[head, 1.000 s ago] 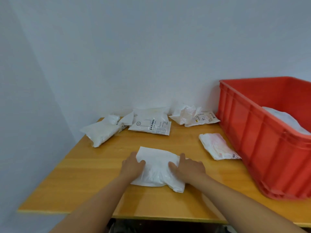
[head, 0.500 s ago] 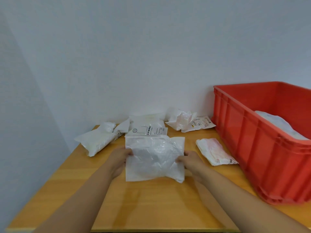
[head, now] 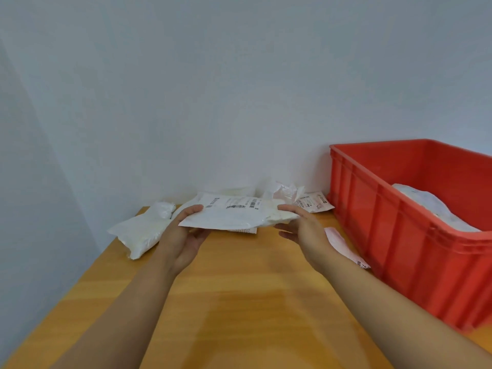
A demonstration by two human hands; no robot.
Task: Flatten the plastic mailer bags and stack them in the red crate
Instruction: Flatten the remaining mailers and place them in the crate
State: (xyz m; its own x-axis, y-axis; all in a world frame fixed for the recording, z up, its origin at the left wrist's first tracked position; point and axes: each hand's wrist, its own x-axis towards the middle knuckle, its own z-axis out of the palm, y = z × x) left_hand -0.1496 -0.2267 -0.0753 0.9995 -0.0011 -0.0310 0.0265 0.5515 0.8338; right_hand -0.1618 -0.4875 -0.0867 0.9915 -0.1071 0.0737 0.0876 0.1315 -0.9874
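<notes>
**Clerk:** Mailer bags, status, left to right?

**Me:** Item one: puffy white bag (head: 142, 233), far left of the tabletop (head: 239, 302), not yet flattened. Item two: my left hand (head: 183, 235), palm up, thumb on top of the held mailer (head: 237, 215) and fingers beneath, pinching its left edge. The mailer hangs above the tabletop between my hands, lying nearly level, barcode label facing up.

**Clerk:** Why level?

**Me:** My guess is that a grip at both ends keeps it spread flat, so it lands flat on the stack.

**Clerk:** Continue.

**Me:** Item three: another printed bag, mostly hidden behind and under the held one. Item four: my right hand (head: 303, 230), thumb over the mailer's right end, fingers curled underneath, gripping it. Both forearms reach forward from the bottom edge. Item five: crumpled bag with a printed label (head: 298, 199), at the back by the wall. Item six: pinkish bag (head: 343, 246), flat on the tabletop, just beside the crate and partly hidden by my right wrist.

**Clerk:** And the red crate?

**Me:** Red crate (head: 399, 235), far right, standing on the tabletop. White bags (head: 431, 209) already lie inside, so the stack is begun. Held mailer is well short of the crate's rim.
</notes>
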